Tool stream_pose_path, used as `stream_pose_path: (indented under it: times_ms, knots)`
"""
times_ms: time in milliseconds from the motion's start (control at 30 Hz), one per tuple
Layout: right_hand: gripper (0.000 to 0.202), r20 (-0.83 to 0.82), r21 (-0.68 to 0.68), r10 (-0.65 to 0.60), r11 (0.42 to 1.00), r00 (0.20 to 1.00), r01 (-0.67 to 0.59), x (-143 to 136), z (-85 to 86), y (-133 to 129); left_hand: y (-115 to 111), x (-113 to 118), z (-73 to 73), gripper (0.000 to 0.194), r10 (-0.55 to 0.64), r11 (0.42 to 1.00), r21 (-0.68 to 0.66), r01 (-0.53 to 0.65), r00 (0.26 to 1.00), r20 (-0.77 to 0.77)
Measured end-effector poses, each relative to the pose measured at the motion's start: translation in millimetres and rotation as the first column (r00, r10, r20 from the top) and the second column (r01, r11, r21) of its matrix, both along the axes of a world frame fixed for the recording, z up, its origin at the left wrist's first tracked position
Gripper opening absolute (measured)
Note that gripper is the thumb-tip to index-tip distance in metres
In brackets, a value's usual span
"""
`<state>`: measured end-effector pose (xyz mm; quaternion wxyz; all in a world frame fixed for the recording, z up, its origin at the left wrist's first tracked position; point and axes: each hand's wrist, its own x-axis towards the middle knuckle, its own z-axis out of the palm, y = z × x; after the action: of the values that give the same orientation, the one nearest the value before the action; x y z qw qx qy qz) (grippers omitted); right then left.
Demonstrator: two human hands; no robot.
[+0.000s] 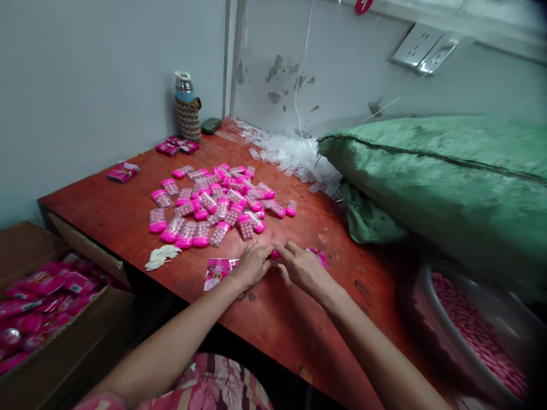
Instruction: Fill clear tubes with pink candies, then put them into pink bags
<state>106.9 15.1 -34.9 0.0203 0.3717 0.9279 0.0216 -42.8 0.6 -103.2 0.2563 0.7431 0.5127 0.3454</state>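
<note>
My left hand [254, 265] and my right hand [301, 269] meet low over the red table. Between their closed fingertips is a candy box, of which only a bit of bright pink cap [275, 253] shows; the rest is hidden by the fingers. Beside my left hand lies a printed pink wrapper [216, 272], partly under the wrist. Another pink wrapper [318, 257] sticks out behind my right hand. Just beyond the hands spreads a loose heap of clear candy boxes [221, 208] with pink caps, filled with small pale pink balls.
A white crumpled cloth [162, 256] lies at the front edge. Clear plastic pieces [294, 154] pile along the wall. A large green sack [444, 171] bulges over the right side, above a basin [427, 307] of pink balls. A carton [81, 324] of pink packets stands left; a bottle [187, 108] stands behind.
</note>
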Motion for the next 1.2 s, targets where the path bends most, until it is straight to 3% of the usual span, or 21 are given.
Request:
stream_pose_path:
  times_ms: [233,433,633,733,833,967,1200]
  knots:
    - [0.024,0.164,-0.003,0.144,0.989,0.976,-0.145,-6.7,5.1,6.0,0.3,-2.2,-1.3,0.008,-0.015,1.0,0.015,0.016,1.0,-0.026]
    - [0.021,0.259,0.018,0.038,0.999,0.965,-0.044,-24.2,4.2,-11.6,-3.7,-1.7,-1.9,0.01,0.014,0.999,-0.029,-0.014,1.0,-0.012]
    - [0.02,0.034,-0.009,0.009,1.0,0.999,-0.008,-27.3,-9.1,-44.2,-14.4,-11.8,-9.5,0.022,-0.091,0.995,0.055,0.087,0.992,0.083]
    - [0.018,-0.152,-0.049,-0.125,0.992,0.98,0.119,-10.2,-8.8,-35.9,-13.6,-13.2,-4.4,0.015,-0.128,0.991,0.051,0.126,0.991,0.038]
    - [0.016,-0.287,-0.17,-0.158,0.979,0.945,0.112,6.9,-4.4,-19.1,-11.6,-10.7,4.3,0.011,-0.116,0.993,0.029,0.114,0.991,0.069]
    - [0.016,-0.298,-0.209,-0.13,0.976,0.946,0.068,16.5,-7.1,-6.5,-9.9,-7.6,8.2,0.012,-0.134,0.991,-0.005,0.135,0.986,0.097]
    - [0.013,-0.27,-0.25,-0.094,0.968,0.958,0.024,19.9,-22.1,-0.6,-11.1,-3.3,-0.4,0.014,-0.047,0.999,0.011,0.047,0.998,-0.036]
